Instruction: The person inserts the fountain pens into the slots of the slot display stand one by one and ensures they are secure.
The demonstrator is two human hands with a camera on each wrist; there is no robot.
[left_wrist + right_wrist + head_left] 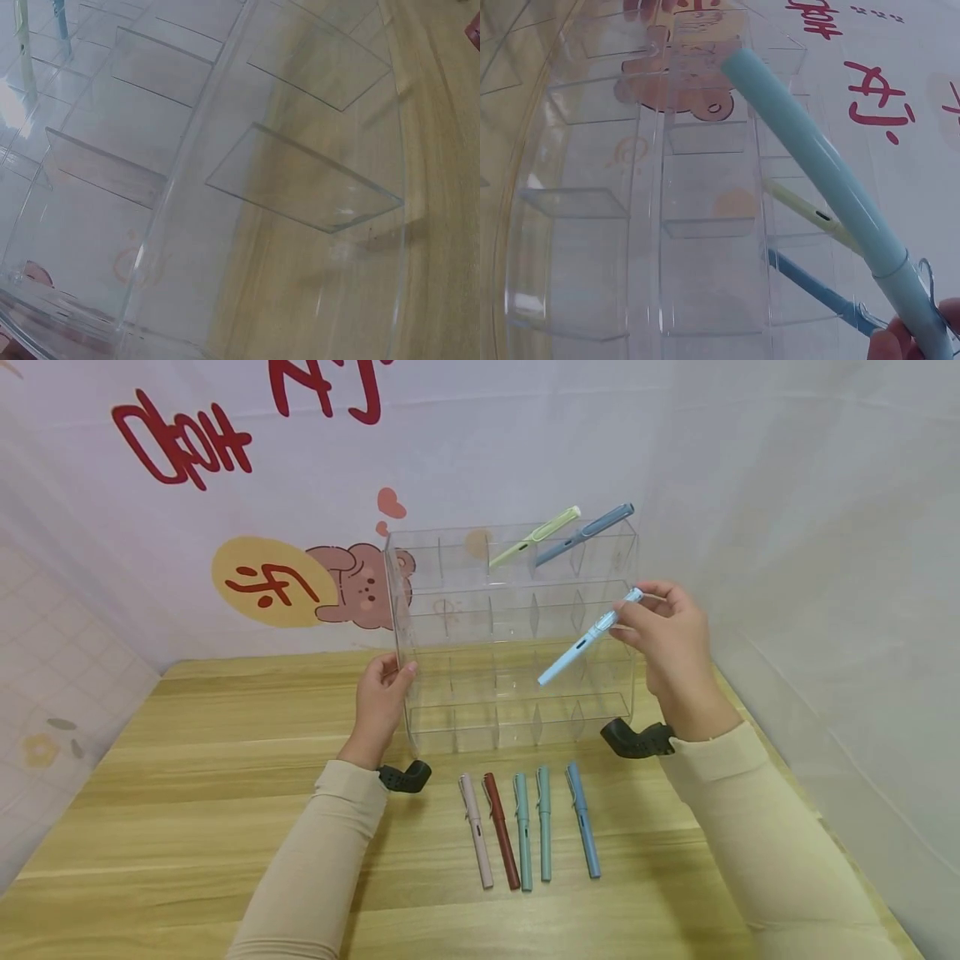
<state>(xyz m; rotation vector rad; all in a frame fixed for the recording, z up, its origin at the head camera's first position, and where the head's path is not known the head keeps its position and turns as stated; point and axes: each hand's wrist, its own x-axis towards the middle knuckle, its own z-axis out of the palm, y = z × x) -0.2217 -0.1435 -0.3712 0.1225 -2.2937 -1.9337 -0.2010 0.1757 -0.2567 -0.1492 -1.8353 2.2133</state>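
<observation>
1. Backdrop [487, 452]: loose red lettering [183, 442], upper left in head view; reading uncertain.
2. Backdrop, right wrist view: large red character [877, 91], possibly 好.
3. Yellow oval [309, 567], printed on backdrop: red character, apparently 乐.

The head view looks forward and down over desk [225, 718] and clear rack [513, 642]; both wrist views (tilted sideways) face it from nearer; all three share the yellow-green pen [535, 537] and grey-blue pen [585, 535].

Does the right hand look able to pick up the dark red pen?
Probably not yet: the right hand holds the light blue pen, though nothing covers the dark red pen on the table.
</observation>
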